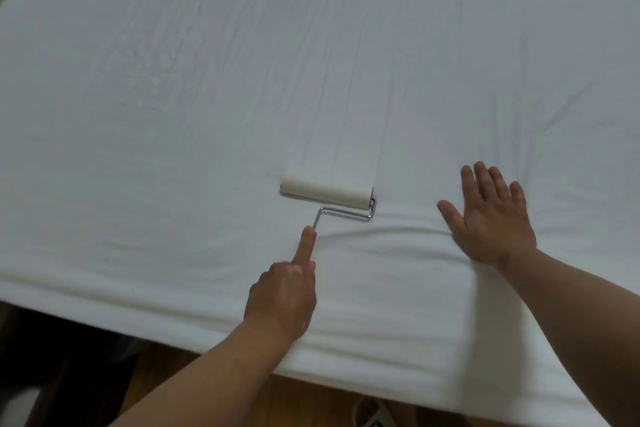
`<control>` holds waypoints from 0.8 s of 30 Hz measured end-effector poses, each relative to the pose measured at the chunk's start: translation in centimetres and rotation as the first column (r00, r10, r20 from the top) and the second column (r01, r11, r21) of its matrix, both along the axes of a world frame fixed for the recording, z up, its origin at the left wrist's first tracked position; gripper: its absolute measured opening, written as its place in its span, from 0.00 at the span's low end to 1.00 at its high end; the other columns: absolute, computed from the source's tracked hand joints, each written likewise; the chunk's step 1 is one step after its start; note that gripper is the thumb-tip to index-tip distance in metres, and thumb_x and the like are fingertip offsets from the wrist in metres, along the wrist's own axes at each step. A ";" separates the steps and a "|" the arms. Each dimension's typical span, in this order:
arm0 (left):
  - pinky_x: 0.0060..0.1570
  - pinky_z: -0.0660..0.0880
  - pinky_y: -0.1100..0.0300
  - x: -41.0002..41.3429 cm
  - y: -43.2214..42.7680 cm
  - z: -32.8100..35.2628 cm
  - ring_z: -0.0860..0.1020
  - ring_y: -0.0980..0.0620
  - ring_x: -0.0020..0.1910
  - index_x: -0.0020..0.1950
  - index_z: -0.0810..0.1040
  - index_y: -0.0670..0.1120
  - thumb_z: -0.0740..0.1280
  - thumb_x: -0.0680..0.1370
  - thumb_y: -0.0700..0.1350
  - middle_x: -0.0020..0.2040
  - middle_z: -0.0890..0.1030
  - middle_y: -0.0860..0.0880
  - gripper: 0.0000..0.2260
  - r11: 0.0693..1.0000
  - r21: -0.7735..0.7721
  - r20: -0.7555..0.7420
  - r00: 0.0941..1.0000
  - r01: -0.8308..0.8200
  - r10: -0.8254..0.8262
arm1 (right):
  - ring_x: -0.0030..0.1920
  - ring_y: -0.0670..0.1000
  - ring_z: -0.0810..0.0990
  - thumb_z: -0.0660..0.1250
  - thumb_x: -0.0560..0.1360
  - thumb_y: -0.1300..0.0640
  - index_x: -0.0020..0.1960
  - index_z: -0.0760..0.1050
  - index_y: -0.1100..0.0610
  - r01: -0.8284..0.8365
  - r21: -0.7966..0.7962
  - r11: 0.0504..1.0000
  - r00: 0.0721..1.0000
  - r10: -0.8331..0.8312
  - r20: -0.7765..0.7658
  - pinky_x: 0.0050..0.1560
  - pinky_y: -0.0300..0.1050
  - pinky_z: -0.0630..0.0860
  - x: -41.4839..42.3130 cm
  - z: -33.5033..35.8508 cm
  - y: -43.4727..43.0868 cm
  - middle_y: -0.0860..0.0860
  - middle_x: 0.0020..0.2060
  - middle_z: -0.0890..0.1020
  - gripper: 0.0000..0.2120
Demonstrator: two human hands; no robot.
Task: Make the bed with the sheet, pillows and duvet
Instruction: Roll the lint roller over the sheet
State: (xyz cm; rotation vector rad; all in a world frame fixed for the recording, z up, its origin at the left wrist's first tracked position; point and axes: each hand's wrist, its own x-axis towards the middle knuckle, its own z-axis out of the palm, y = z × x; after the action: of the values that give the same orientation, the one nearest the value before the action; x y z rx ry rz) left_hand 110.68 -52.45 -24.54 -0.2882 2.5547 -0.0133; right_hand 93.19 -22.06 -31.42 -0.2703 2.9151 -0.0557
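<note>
Creased white sheet [207, 80], wooden floor [311, 399], left hand [282, 295] clamped on lint roller [327, 191], right hand [491, 215] spread flat

Matt, creased white cloth sheet [207, 80]; roller [327, 191] with shiny metal stem; wooden floor [311, 399].

We can read no text, label, brand, number or sign. The white sheet [242, 62] is plain. The lint roller [327, 192] shows no legible marking. At 6 o'clock, a pale item [372, 413] on the floor carries dark marks we cannot make out.
</note>
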 end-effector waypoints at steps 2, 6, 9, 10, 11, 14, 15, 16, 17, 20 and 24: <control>0.31 0.65 0.56 2.9 0.0 0.5 0.66 0.51 0.32 0.80 0.33 0.52 0.48 0.82 0.44 0.73 0.70 0.51 0.31 1.000 0.009 0.005 1.000 -0.019 0.019 | 0.80 0.51 0.41 0.36 0.77 0.29 0.81 0.41 0.50 0.014 -0.005 1.000 0.999 -0.014 0.029 0.78 0.58 0.44 1.2 0.2 0.3 0.50 0.81 0.45 0.40; 0.32 0.67 0.56 7.9 0.5 1.4 0.71 0.51 0.35 0.79 0.32 0.51 0.55 0.81 0.40 0.62 0.77 0.49 0.37 0.998 0.037 0.000 0.998 -0.060 0.060 | 0.80 0.52 0.41 0.36 0.77 0.30 0.81 0.40 0.51 0.000 0.017 1.000 0.997 -0.002 0.082 0.78 0.59 0.44 2.8 0.8 0.8 0.50 0.81 0.44 0.39; 0.30 0.69 0.60 12.0 1.3 1.9 0.70 0.54 0.31 0.79 0.30 0.53 0.56 0.82 0.42 0.44 0.77 0.52 0.37 0.989 0.078 -0.029 0.992 -0.123 0.125 | 0.80 0.52 0.41 0.37 0.77 0.30 0.81 0.40 0.51 -0.001 0.024 1.000 0.994 -0.002 0.113 0.78 0.60 0.44 4.2 1.0 1.4 0.51 0.81 0.44 0.39; 0.27 0.66 0.63 13.4 1.5 2.1 0.70 0.56 0.30 0.78 0.29 0.56 0.55 0.83 0.46 0.38 0.75 0.54 0.36 0.977 0.115 -0.047 0.982 -0.177 0.184 | 0.80 0.52 0.42 0.37 0.77 0.30 0.81 0.40 0.51 -0.004 0.027 1.000 0.994 0.001 0.109 0.78 0.60 0.44 4.7 1.0 1.6 0.51 0.81 0.44 0.39; 0.26 0.63 0.65 14.9 1.7 2.2 0.70 0.58 0.29 0.77 0.28 0.59 0.53 0.84 0.51 0.34 0.73 0.56 0.34 0.956 0.168 -0.058 0.966 -0.239 0.252 | 0.80 0.52 0.42 0.37 0.77 0.30 0.81 0.40 0.51 -0.007 0.030 1.000 0.995 0.004 0.102 0.78 0.60 0.45 5.2 1.0 1.8 0.51 0.81 0.44 0.39; 0.25 0.67 0.64 19.5 2.1 2.4 0.73 0.58 0.27 0.78 0.37 0.66 0.52 0.84 0.56 0.31 0.73 0.55 0.29 0.863 0.353 -0.053 0.913 -0.362 0.404 | 0.80 0.53 0.43 0.36 0.77 0.29 0.81 0.41 0.51 -0.014 0.031 0.999 0.995 0.011 0.099 0.78 0.60 0.45 6.0 0.9 2.2 0.51 0.81 0.45 0.40; 0.26 0.70 0.64 20.8 2.2 2.5 0.74 0.57 0.26 0.78 0.41 0.67 0.54 0.83 0.55 0.30 0.74 0.55 0.28 0.820 0.424 -0.040 0.897 -0.383 0.440 | 0.80 0.53 0.43 0.36 0.76 0.29 0.81 0.41 0.51 -0.018 0.031 0.999 0.995 0.015 0.096 0.78 0.60 0.45 6.1 0.8 2.3 0.51 0.81 0.45 0.40; 0.27 0.73 0.65 21.8 2.4 2.9 0.75 0.57 0.26 0.78 0.45 0.67 0.56 0.83 0.55 0.29 0.75 0.54 0.28 0.785 0.472 -0.033 0.881 -0.402 0.472 | 0.80 0.53 0.43 0.36 0.77 0.29 0.81 0.41 0.51 -0.024 0.028 0.999 0.996 0.022 0.090 0.78 0.60 0.45 6.1 0.7 2.4 0.51 0.81 0.45 0.40; 0.28 0.76 0.64 22.5 2.8 3.4 0.76 0.57 0.25 0.78 0.49 0.66 0.57 0.82 0.54 0.28 0.76 0.54 0.27 0.770 0.489 -0.041 0.870 -0.411 0.491 | 0.80 0.53 0.43 0.37 0.77 0.29 0.81 0.41 0.51 -0.030 0.024 0.999 0.996 0.028 0.082 0.78 0.60 0.45 6.1 0.5 2.4 0.51 0.81 0.45 0.40; 0.30 0.81 0.59 22.6 4.8 5.5 0.76 0.57 0.24 0.78 0.56 0.56 0.59 0.79 0.54 0.28 0.74 0.57 0.28 0.774 0.487 -0.135 0.841 -0.404 0.523 | 0.80 0.53 0.44 0.38 0.77 0.29 0.81 0.42 0.51 -0.029 0.000 1.000 0.998 0.029 0.059 0.78 0.60 0.46 6.2 0.3 2.5 0.52 0.81 0.47 0.39; 0.28 0.75 0.70 16.6 9.3 9.0 0.75 0.57 0.25 0.75 0.59 0.67 0.63 0.80 0.51 0.30 0.74 0.57 0.26 0.747 0.556 -0.235 0.794 -0.364 0.561 | 0.80 0.54 0.47 0.46 0.79 0.33 0.81 0.48 0.53 0.006 -0.050 0.999 0.996 -0.002 0.084 0.78 0.60 0.47 7.6 1.6 2.2 0.53 0.81 0.50 0.37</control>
State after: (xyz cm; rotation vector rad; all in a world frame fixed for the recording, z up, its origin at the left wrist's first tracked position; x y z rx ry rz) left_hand 127.25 -43.18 -15.53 -0.8006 2.6676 0.9650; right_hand 100.79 -19.85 -29.82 -0.2634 2.8333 -0.1374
